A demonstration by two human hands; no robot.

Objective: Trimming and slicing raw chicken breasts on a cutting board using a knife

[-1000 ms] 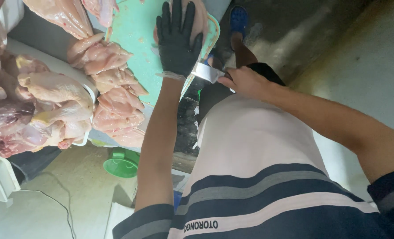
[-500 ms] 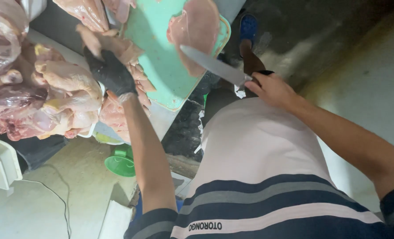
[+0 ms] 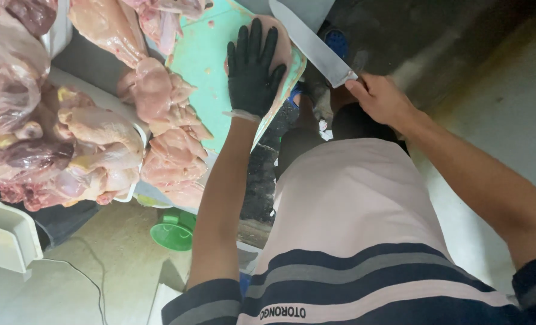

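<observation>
Gloved left hand [image 3: 253, 72] presses flat, open, on chicken piece [image 3: 280, 39]; right hand [image 3: 381, 99] grips knife [image 3: 309, 43] beside it

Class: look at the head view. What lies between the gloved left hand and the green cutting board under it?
In the head view, a pale piece of raw chicken lies between the left hand and the cutting board; the hand presses flat on it.

raw chicken pile [image 3: 93, 144], green bowl [image 3: 173, 232], white tray [image 3: 6, 238]

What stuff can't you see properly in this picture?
Head view only:
- Meat piece: mostly hidden under the gloved left hand.
- Knife: tip cut off by the top edge; handle hidden inside the right hand.
- Cutting board: far end beyond the edge.
</observation>
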